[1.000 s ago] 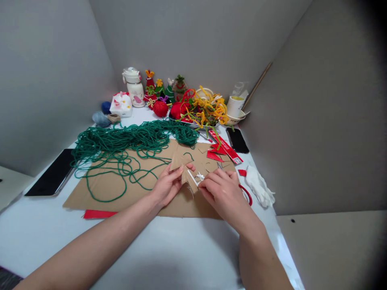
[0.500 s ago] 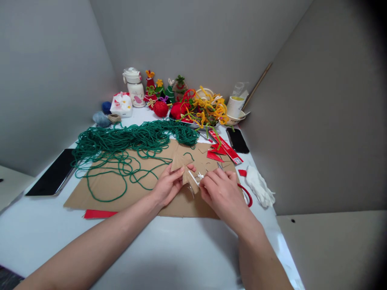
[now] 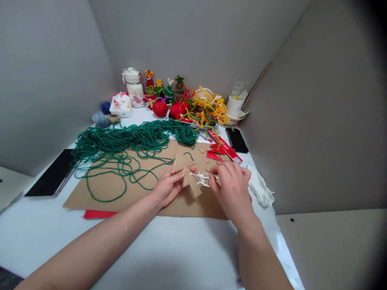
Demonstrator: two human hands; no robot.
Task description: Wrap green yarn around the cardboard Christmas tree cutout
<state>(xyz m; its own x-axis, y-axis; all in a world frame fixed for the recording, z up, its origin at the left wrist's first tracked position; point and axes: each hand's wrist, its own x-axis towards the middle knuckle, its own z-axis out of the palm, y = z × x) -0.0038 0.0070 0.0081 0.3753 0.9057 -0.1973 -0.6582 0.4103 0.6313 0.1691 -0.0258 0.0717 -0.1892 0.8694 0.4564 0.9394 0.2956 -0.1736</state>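
My left hand [image 3: 171, 183] is closed on a small tree-shaped cardboard cutout [image 3: 191, 186], thumb on top and fingers behind. A tangle of thin white strips [image 3: 202, 179], perhaps tape backing, stretches from the cutout's right side to my right hand [image 3: 231, 179]. Thumb and forefinger of that hand pinch the strips' end. Both hands are over a large brown cardboard sheet [image 3: 99, 189]. Loose strands of green yarn [image 3: 136, 139] lie on it to the left, and a short green piece [image 3: 188, 155] lies just beyond the cutout.
Red paper scraps [image 3: 215, 153], a red packet [image 3: 231, 151] and a phone [image 3: 237, 140] lie at the right. A crumpled white cloth [image 3: 260, 187] sits near the right edge, a tablet [image 3: 50, 173] at left. Behind stand a white bottle [image 3: 134, 88], yarn ornaments [image 3: 159, 88] and cups [image 3: 234, 106].
My right hand has moved right and slightly up, away from the cutout. The white strip that lay along the cutout now stretches between it and my fingers. My left hand has barely shifted.
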